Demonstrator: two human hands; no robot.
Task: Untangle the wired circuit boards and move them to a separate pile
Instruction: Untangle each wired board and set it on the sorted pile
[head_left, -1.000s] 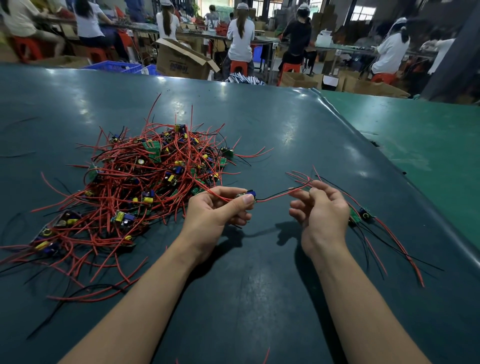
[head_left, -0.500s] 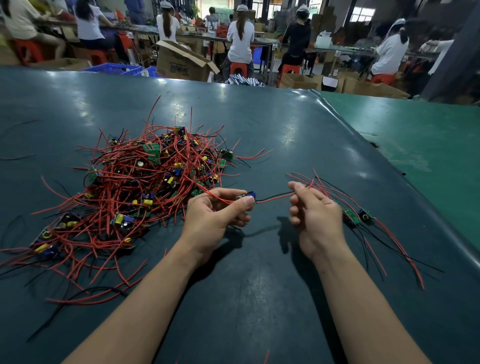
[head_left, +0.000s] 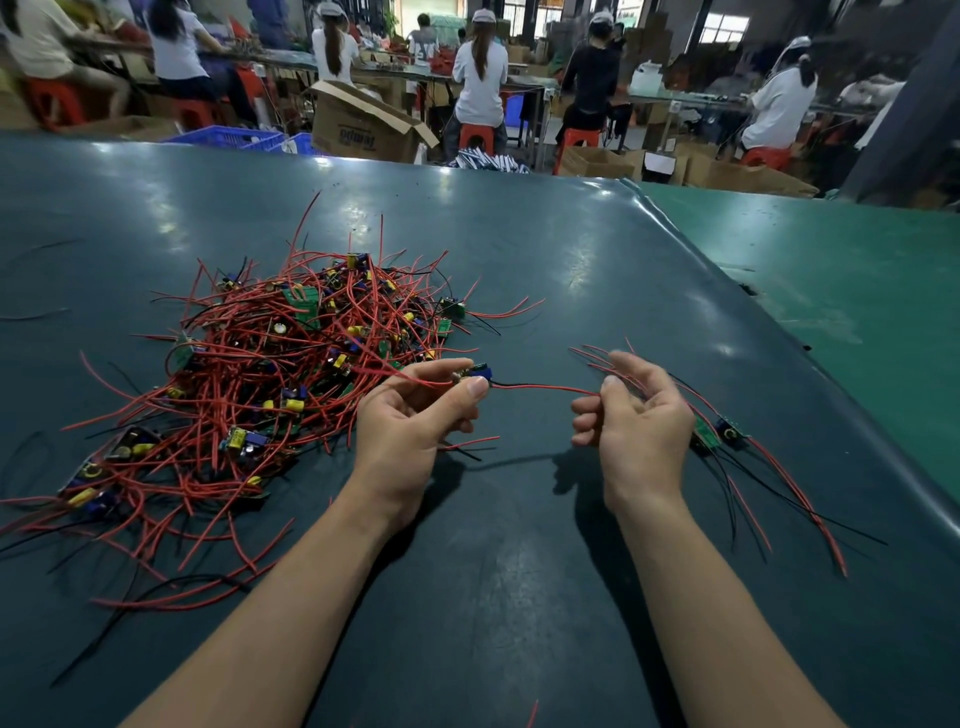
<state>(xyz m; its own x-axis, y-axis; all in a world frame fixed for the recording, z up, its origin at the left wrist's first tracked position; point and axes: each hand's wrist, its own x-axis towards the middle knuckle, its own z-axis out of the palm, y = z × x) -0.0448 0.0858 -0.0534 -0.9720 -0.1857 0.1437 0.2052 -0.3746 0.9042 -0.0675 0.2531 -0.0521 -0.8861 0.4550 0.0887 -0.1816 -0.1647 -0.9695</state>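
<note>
Big pile (head_left: 270, 384): a messy heap of red wires and little boards, on the left of the table (head_left: 519, 597).
Left hand (head_left: 410, 421): just right of the heap, pinching a small board (head_left: 475, 375) with thumb and finger.
Wire (head_left: 545, 388): red and black, runs from that board across to the right hand.
Right hand (head_left: 636, 415): fingers curled round the wire's end.
Small pile (head_left: 719, 434): a few boards with wires, just right of the right hand.
</note>
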